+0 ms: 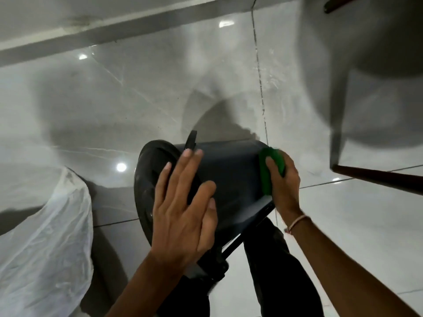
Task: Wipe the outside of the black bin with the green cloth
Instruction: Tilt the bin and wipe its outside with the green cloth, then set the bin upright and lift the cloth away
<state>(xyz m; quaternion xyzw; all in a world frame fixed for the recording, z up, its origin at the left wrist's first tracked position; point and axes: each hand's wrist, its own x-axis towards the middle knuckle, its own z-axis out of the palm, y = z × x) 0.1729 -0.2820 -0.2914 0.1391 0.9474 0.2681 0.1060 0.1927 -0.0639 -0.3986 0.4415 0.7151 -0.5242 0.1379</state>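
The black bin (pixel 231 177) lies tipped on its side in the middle of the view, its rim to the left and its base to the right, resting against my dark trouser legs. My left hand (pixel 183 209) lies flat on the bin's wall near the rim, fingers spread, holding nothing. My right hand (pixel 285 181) presses the green cloth (pixel 267 172) against the bin's outside at the base end. A thin bracelet sits on that wrist.
A clear plastic bag (pixel 43 236) lies on the glossy grey tiled floor (pixel 137 99) at the left. A dark wooden furniture leg (pixel 377 177) slants in from the right, and another dark piece (pixel 338 3) shows at the top right. A wall skirting runs along the top.
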